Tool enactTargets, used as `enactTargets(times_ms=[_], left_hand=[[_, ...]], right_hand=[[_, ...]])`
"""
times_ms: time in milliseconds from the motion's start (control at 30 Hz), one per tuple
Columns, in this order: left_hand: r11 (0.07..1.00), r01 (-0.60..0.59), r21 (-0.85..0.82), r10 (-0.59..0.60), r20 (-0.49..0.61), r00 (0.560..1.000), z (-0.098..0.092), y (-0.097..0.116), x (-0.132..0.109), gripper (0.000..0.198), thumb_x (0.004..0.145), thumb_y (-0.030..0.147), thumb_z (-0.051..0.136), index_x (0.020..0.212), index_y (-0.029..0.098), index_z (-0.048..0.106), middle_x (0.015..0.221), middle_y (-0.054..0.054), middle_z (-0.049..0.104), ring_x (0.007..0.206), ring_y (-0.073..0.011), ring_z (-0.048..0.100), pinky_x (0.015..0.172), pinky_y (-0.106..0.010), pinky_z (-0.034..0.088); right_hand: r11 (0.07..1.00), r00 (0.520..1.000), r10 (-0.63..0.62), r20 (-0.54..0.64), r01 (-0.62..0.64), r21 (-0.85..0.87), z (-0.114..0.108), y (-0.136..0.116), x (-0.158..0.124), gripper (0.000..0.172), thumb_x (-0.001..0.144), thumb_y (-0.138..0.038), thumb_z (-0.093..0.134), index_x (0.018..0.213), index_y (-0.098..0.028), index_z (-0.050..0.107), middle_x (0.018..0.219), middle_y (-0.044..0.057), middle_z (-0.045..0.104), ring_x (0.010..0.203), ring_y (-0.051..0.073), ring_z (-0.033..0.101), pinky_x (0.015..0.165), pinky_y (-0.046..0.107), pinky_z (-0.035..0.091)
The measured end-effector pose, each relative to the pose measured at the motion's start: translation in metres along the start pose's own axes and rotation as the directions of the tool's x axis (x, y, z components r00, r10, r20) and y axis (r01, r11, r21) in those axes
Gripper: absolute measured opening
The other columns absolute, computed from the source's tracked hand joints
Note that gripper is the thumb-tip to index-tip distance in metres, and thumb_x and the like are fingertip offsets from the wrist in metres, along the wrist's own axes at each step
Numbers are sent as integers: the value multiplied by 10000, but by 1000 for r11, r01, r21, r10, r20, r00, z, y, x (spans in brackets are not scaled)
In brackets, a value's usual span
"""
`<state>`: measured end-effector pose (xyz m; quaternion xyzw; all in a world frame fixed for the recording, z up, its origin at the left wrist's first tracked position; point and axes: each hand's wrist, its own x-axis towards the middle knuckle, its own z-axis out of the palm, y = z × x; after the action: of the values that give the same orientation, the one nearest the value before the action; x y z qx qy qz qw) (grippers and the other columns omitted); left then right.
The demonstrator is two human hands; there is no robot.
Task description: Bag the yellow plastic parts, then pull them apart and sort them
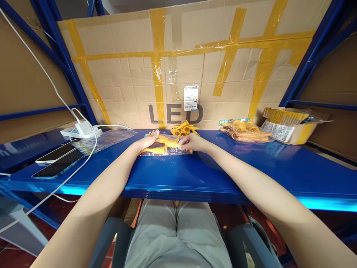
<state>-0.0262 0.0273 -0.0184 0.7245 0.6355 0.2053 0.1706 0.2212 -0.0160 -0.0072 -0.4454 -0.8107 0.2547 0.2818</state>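
A clear plastic bag (178, 152) lies flat on the blue shelf, with several yellow trumpet-shaped plastic pieces (157, 150) in it. My left hand (150, 139) rests on the bag's left end, fingers stretched out and holding nothing. At the right end, my right hand (192, 143) has its fingers curled in a pinch on the bag, close to the yellow pieces; its fingertips are partly hidden. Just behind the bag sits a loose pile of similar yellow pieces (184, 128).
A filled bag of yellow pieces (242, 131) and a taped carton (290, 126) stand at the right. Two phones (60, 163), a white power strip (80, 131), a cable and a flat clear bag (114, 137) lie left. A large cardboard sheet (125, 85) closes the back.
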Motion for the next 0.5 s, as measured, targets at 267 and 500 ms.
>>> enactTargets(times_ms=[267,500], left_hand=[[993,33,-109,-29,43,999,0,14,-8,736,953,646,159,1559,258,317,1641,-9,163,1516,-238,-11,1236,-450,49],[980,9,-198,-3,28,1000,5,13,-4,756,928,714,207,1520,284,397,1626,-12,208,1519,-267,15,1233,-496,52]], right_hand=[[987,996,82,26,-85,133,-5,8,1,88,669,-234,728,639,-154,706,529,-10,595,538,123,569,508,223,459],[995,996,31,-79,-23,100,11,5,5,78,693,-184,750,766,-158,758,714,36,722,697,171,671,645,246,518]])
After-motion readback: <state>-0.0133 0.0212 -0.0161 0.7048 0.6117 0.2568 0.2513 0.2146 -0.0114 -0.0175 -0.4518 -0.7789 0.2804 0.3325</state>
